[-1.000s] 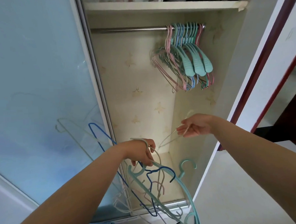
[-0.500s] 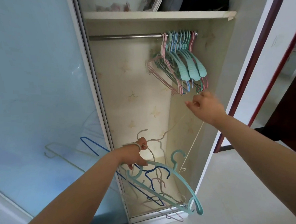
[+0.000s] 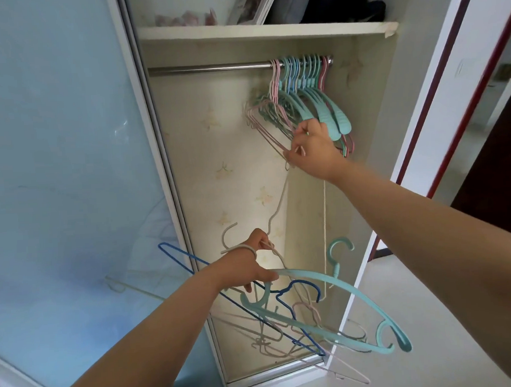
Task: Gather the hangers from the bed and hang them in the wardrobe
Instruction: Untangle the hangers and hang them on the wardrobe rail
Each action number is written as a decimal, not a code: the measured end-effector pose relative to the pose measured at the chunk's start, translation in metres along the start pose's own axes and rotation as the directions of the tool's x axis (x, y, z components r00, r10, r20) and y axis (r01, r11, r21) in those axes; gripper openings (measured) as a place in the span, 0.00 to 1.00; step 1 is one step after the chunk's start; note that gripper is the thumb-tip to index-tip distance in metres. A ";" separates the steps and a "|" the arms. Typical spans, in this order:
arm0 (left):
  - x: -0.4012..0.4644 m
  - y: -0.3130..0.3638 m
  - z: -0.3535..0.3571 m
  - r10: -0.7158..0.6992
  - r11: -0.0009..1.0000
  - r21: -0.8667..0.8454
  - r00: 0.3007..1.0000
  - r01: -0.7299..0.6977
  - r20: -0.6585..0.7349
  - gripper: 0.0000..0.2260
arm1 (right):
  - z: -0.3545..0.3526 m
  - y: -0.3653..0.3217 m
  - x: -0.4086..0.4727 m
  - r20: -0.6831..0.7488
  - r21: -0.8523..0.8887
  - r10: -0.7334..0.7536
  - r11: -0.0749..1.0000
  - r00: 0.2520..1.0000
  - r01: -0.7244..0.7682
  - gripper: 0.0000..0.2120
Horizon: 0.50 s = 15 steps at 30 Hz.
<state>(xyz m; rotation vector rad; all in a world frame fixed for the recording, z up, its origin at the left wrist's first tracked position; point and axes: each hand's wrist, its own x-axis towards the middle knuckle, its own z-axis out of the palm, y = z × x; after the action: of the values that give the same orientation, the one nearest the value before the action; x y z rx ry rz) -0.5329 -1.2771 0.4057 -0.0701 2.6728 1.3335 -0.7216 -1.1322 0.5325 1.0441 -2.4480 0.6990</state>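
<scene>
Pinching white hanger (image 3: 281, 203) between fingers (image 3: 291, 156)

Pastel hangers against a cream, star-printed wardrobe

The hangers on the rail (image 3: 305, 102) are mint green, pink and pale blue, on a silver rail (image 3: 209, 68). The bundle of hangers (image 3: 299, 309) nearer shows a broad mint one, a thin dark blue one, and beige and pale pink wire ones. The wardrobe back wall (image 3: 217, 171) is cream with faint tan star shapes. The sliding door (image 3: 62, 144) on the left is frosted pale blue, the shelf (image 3: 254, 33) white, and the door frame (image 3: 437, 65) on the right dark red.
</scene>
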 end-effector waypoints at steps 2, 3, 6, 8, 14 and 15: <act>0.000 -0.006 -0.001 -0.011 0.999 -0.033 1.000 0.010 -0.028 0.24 | 0.005 -0.005 -0.003 -0.024 -0.046 -0.082 0.996 0.996 0.080 0.15; 0.000 -0.009 -0.001 -0.013 0.999 -0.046 0.999 0.011 -0.037 0.24 | 0.008 -0.006 -0.005 -0.020 -0.095 -0.119 0.989 0.993 0.117 0.16; 0.000 -0.019 -0.002 -0.019 0.998 -0.062 0.999 0.016 -0.048 0.24 | 0.008 -0.010 -0.011 0.123 -0.359 -0.110 0.922 0.986 0.148 0.21; 0.000 -0.024 -0.001 -0.040 0.998 -0.051 0.998 0.037 -0.058 0.24 | 0.006 -0.011 -0.013 0.224 -0.485 -0.088 0.854 0.971 0.189 0.23; 0.004 -0.032 -0.011 -0.097 0.995 -0.011 0.993 0.096 -0.069 0.25 | 0.015 -0.012 -0.004 0.245 -0.616 0.015 0.775 0.969 0.143 0.28; 0.006 -0.033 -0.015 -0.109 0.994 0.002 0.992 0.109 -0.065 0.25 | 0.014 -0.013 0.001 0.180 -0.645 0.057 0.760 0.982 0.074 0.28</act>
<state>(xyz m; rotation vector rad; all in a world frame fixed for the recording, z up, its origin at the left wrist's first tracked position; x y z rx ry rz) -0.5366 -1.3091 0.3875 -0.2594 2.6823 1.3115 -0.7144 -1.1489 0.5252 0.8476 -2.5272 -0.2907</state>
